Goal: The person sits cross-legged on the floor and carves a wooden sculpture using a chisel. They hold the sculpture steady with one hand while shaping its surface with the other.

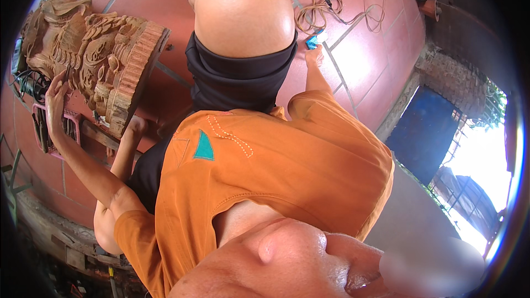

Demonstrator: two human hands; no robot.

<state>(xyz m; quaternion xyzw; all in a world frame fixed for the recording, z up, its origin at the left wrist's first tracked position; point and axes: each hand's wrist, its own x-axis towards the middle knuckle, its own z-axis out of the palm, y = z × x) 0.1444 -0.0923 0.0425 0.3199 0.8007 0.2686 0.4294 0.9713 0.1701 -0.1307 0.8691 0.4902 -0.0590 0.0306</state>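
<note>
A carved wooden sculpture [91, 49] with dense relief and a ridged base lies on its side on the tiled floor at the left. My left hand [56, 99] is up against the carving, its fingers drawn together on what looks like a thin dark tool [67, 73]. The tool's kind is too small to tell. Far to the right, my right arm is stretched out over the floor. My right hand [314, 55] is closed on a small blue packet [316, 40], whose lower part the fingers hide.
A pink plastic basket [72, 115] with slender dark tools stands below the carving, near a dark green corded device [34, 85]. A brown cable [314, 16] lies coiled beyond my right hand. My bent knee [245, 11] rises between both arms. A blue panel [424, 132] stands at the right.
</note>
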